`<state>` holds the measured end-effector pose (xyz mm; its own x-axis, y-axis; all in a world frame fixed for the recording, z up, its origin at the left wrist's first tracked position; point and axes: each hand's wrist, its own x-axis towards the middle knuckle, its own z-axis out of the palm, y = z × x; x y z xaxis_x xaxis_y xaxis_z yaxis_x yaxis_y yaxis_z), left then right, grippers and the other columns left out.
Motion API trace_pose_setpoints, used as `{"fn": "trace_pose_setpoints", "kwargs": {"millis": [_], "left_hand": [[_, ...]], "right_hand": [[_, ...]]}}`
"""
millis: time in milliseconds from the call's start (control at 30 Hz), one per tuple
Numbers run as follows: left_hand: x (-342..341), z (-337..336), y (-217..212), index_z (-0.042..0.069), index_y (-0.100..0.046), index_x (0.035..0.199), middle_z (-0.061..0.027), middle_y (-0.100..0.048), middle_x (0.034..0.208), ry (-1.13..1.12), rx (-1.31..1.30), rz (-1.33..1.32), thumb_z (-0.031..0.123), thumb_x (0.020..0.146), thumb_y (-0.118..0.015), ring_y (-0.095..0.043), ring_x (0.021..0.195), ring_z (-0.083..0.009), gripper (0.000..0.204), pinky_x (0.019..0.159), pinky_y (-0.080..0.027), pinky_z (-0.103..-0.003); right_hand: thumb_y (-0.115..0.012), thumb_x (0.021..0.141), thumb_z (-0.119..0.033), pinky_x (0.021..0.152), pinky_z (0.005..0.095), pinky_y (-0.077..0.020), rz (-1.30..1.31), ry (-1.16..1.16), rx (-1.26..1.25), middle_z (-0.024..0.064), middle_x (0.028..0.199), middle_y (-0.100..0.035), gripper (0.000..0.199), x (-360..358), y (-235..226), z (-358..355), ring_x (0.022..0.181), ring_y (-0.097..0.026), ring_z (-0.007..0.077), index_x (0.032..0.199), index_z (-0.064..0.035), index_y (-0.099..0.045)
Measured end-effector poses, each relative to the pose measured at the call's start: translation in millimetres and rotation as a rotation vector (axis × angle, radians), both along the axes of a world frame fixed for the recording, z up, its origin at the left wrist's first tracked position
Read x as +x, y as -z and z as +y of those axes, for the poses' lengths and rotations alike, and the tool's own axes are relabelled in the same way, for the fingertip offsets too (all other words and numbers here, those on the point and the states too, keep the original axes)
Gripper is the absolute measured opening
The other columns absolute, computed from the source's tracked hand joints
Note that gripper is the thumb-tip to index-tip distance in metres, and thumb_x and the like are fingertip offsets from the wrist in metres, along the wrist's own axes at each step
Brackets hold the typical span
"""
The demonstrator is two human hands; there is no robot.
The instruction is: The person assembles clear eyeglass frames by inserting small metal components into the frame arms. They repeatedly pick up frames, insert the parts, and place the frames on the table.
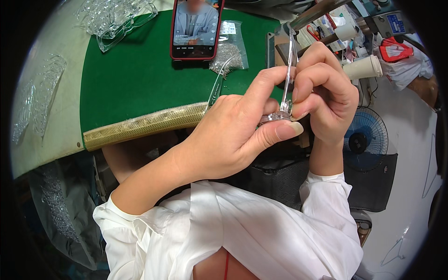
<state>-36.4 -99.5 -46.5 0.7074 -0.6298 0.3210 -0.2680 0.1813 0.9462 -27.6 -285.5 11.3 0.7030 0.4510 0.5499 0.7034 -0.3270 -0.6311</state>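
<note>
A clear plastic piece (287, 86) is sitting between your two hands, at the right side of the green mat (135, 84). Your left hand (231, 128) is clamping its fingers around the piece's lower end, and your right hand (326, 93) is pinching it beside its upright bar. A slim tool (214, 91) is showing beside your left hand, over the mat; you cannot tell whether you are gripping it.

On the mat's far part, a small clear bag (239, 35) is holding many tiny metallic bits (228, 53), some lying near its mouth. Below the mat's left end, a dark bag (86, 205) is containing a heap of shiny clear bits (58, 203). Right of the mat, a white cup (364, 67) is hiding its contents, and farther right a white plastic bag (413, 67) is lying against a red package (395, 50).
</note>
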Motion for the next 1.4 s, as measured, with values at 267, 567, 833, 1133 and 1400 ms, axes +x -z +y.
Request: {"fn": "trace_pose_setpoints", "kwargs": {"millis": [267,567,833,1133,1400], "left_hand": [[1,-1,1,-0.002,-0.026,0.138,-0.0088,-0.063,0.086,-0.015,0.046,-0.07,0.039,0.092,-0.056,-0.062,0.075,-0.0156,0.07,0.07,-0.048,-0.026],[4,-13,3,0.0,-0.019,0.142,-0.0107,-0.061,0.096,0.035,-0.062,0.006,0.052,0.091,-0.051,-0.064,0.081,-0.0183,0.079,0.072,-0.051,-0.03],[20,-45,-1,0.002,-0.014,0.143,-0.0147,-0.058,0.103,-0.086,-0.172,-0.057,0.041,0.096,-0.048,-0.057,0.089,-0.022,0.07,0.074,-0.047,-0.031],[58,-90,-9,0.002,-0.057,0.085,-0.0141,-0.063,0.072,-0.351,0.378,-0.729,0.021,0.088,-0.059,-0.062,0.069,-0.0331,0.019,0.058,-0.048,-0.043],[81,-144,-20,0.002,-0.053,0.075,-0.016,-0.059,0.059,-0.453,0.341,-0.772,0.023,0.09,-0.057,-0.06,0.055,-0.0345,0.026,0.05,-0.046,-0.042]], "right_hand": [[-0.082,0.061,-0.017,0.058,0.0215,-0.0357,-0.042,-0.04,-0.042,0.0023,0.078,-0.053,0.026,6,0,-7,0.071,-0.049,0.0112,0.074,-0.0036,-0.063],[-0.086,0.061,-0.012,0.058,0.0176,-0.0361,0.099,0.12,0.126,-0.0003,0.08,-0.05,0.032,3,7,-16,0.066,-0.046,0.0059,0.073,-0.0005,-0.058],[-0.07,0.082,-0.012,0.065,0.021,-0.0473,0.399,0.057,0.454,0.0047,0.093,-0.054,0.023,-11,26,-21,0.077,-0.056,0.0108,0.097,0.0048,-0.066],[-0.066,0.084,-0.012,0.079,0.0237,-0.0399,0.269,0.19,0.322,0.0014,0.086,-0.058,0.016,17,2,-85,0.084,-0.054,0.0098,0.091,0.0027,-0.066],[-0.068,0.086,-0.025,0.085,0.0257,-0.0402,0.221,0.463,0.394,-0.0006,0.09,-0.061,0.025,42,0,-124,0.086,-0.054,0.01,0.097,-0.0028,-0.062]]}}
